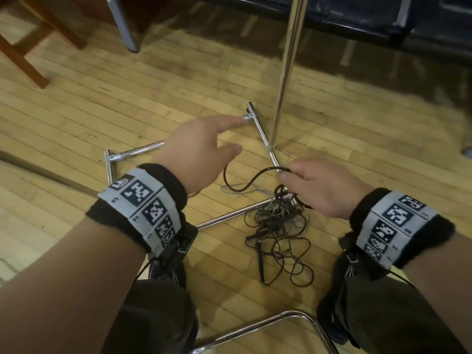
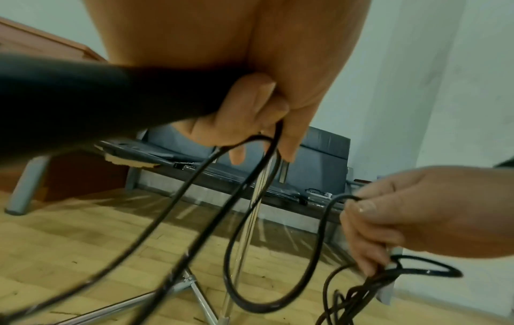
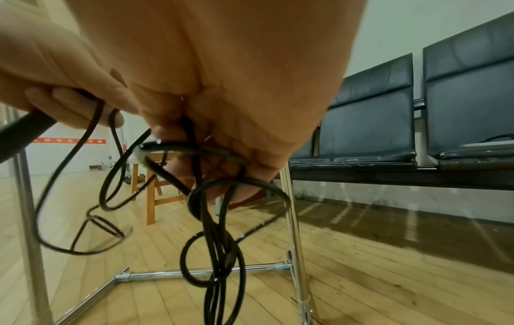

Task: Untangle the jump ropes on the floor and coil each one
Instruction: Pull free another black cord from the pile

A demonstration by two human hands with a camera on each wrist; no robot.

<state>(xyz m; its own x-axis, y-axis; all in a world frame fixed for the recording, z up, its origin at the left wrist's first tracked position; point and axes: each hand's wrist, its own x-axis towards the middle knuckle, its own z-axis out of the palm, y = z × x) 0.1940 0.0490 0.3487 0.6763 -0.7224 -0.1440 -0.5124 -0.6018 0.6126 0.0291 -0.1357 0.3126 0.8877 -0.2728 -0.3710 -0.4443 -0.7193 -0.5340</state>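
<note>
Head view. The left hand [image 1: 198, 146] is raised above the floor [image 1: 76, 118] with index finger and thumb extended; a black rope strand [image 1: 240, 186] runs from under its palm in a sagging loop across to the right hand [image 1: 316, 187]. The right hand pinches that strand between thumb and fingers. Below and between the hands, the tangled jump ropes [image 1: 278, 233] lie in a loose heap on the wooden boards, partly over the base bars of a chrome stand [image 1: 286, 72]. One black handle [image 1: 260, 261] lies at the near edge of the heap (a pale grey cord is mixed in, too fine to trace). A chrome chair frame [image 1: 281, 320] shows at the bottom edge.

Left wrist view. The lower fingers [image 2: 236, 118] of the left hand curl round a thick black handle [image 2: 83, 103] and a strand of rope; two strands hang from the grip toward the floor. The right hand [image 2: 417, 220] appears at right, thumb and fingers closed on rope loops.

Right wrist view. The right hand [image 3: 222, 99] is clamped on several black loops [image 3: 214, 230], which hang in a bunch below the fingers. The left hand's fingertips [image 3: 64, 99] show at left, holding the handle end. Dark padded seats [image 3: 417, 110] stand along the wall.
</note>
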